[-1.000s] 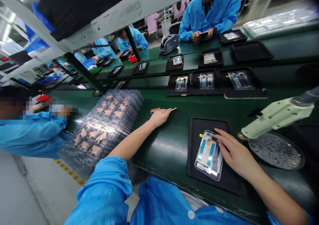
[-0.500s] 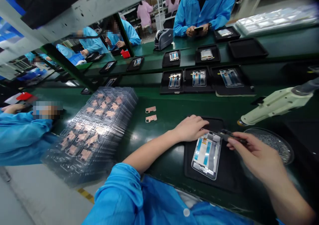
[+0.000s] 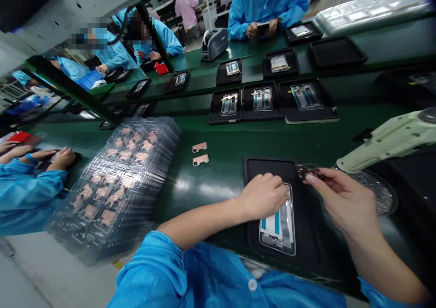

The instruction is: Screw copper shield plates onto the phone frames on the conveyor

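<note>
The left hand (image 3: 264,196) rests half-curled on a phone frame (image 3: 276,228) in a black tray (image 3: 267,168), while the right hand (image 3: 340,199) pinches a small metal part (image 3: 307,171), seemingly needing alignment onto the frame next.

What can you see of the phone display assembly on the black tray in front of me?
The phone display assembly is a rectangular, rounded-corner unit lying flat on a black tray. A clear or silvery rim surrounds it, and its visible face shows white sections with blue strips. It sits lengthwise, slightly tilted in view. The left hand lies over its upper end, touching it and hiding that part.
</note>
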### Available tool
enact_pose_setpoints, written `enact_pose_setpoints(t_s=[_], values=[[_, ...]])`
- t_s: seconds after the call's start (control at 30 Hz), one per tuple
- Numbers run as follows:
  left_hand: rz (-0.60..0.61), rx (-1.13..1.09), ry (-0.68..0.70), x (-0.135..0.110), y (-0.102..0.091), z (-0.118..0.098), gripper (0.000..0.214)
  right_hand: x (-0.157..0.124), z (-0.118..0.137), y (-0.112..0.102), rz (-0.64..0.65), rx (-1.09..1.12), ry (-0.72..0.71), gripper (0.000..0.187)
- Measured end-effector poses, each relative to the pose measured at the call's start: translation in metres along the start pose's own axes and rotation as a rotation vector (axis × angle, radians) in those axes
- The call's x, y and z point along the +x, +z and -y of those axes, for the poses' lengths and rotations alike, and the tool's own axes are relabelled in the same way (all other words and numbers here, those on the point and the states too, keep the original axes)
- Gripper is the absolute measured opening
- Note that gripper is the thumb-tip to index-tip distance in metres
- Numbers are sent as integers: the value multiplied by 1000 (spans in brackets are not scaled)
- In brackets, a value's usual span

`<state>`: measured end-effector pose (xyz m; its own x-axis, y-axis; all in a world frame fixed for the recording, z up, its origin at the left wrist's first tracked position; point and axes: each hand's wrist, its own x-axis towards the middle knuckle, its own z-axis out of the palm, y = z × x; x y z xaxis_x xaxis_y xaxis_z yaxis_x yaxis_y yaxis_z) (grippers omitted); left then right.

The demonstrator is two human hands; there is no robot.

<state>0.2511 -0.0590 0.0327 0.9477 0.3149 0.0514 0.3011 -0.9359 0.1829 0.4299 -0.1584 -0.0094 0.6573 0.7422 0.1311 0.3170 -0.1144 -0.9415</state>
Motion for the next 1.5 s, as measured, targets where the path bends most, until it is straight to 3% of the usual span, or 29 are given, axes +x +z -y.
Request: enact_pose_setpoints(t_s=[0.13,0.3,0.47,0.67,0.83,1.0,1.37,1.5], values=[[88,1,-54,1,3,-20,21,-4,-7,3,-21,88,17,50],[159,-94,-113,14,2,-17,17,-7,-11,1,7,92,21,47],[85,-205,-118,-2,-1,-19,15,-9,-11,-2,38,14,33,52],[-101,-288,-21,-47,11,-25,25,-12,8,1,332,-147,-253,36],[-131,-214,26,-62,23,-29,28,-11,15,5,425,-181,-476,24],[-161,-165,46,-62,24,-29,32,-10,14,6,437,-227,-587,18],[-224,-174,46,-62,28,-28,34,-11,11,8,419,-267,-659,15],[-236,-153,68,-61,25,-27,32,-15,9,12,344,-379,-693,21]])
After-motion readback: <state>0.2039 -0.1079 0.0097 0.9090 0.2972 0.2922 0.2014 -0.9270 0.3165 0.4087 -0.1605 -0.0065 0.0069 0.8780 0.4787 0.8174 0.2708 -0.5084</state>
